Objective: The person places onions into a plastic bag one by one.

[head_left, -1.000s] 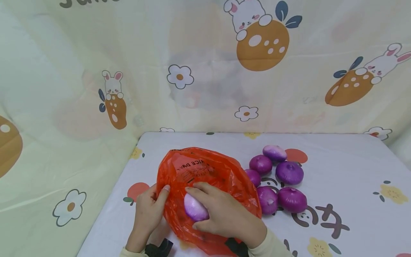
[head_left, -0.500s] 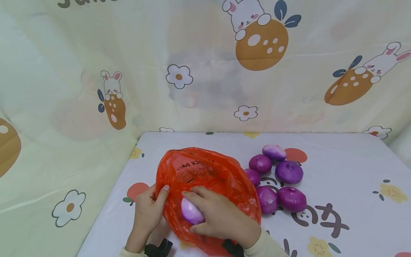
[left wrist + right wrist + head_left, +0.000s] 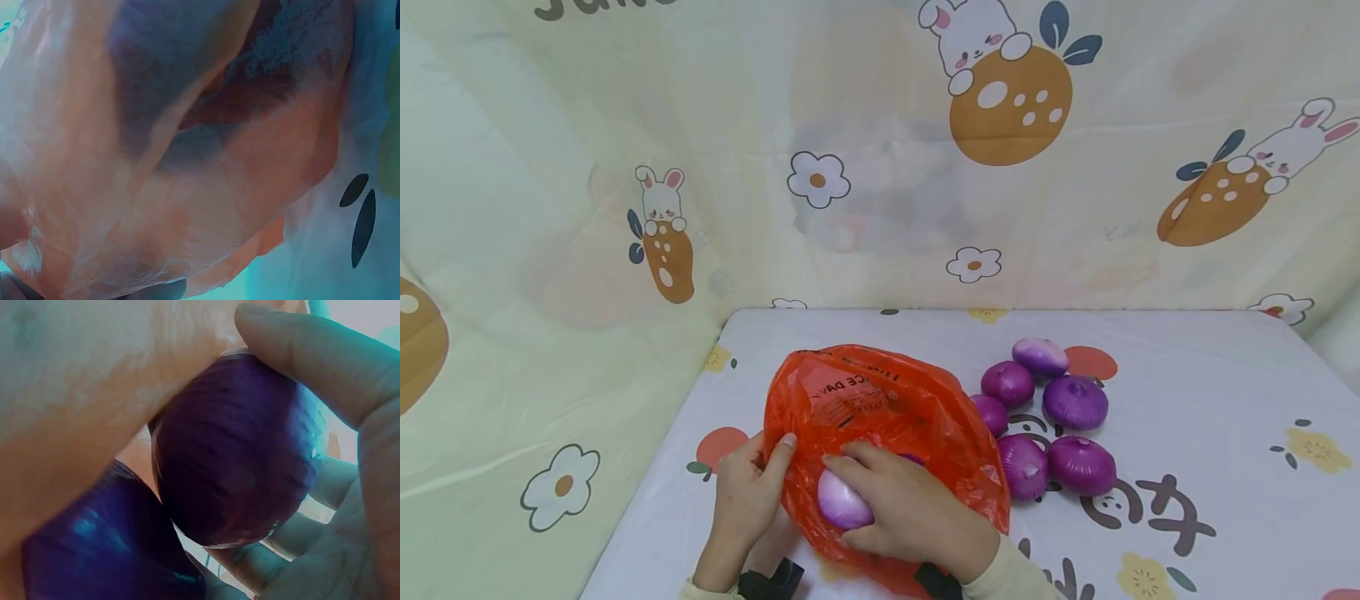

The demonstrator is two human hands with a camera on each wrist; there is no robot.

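Onion [image 3: 841,503], gripped by right hand [image 3: 904,510], has sunk deeper into the bag [image 3: 880,408].

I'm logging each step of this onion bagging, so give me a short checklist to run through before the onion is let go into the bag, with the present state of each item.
1. Right hand has a firm grip on the round purple onion: ok; thumb and fingers curl round it in the right wrist view.
2. Left hand pinches the rim of the thin orange plastic bag: ok.
3. Bag mouth is wide enough: ok; the hand and onion are within it.
4. Onion is low enough in the bag to release: cannot tell.
5. Room beside the onion already inside: cannot tell; the two look close or touching.
6. Six loose purple onions lie apart from the bag mouth: ok.
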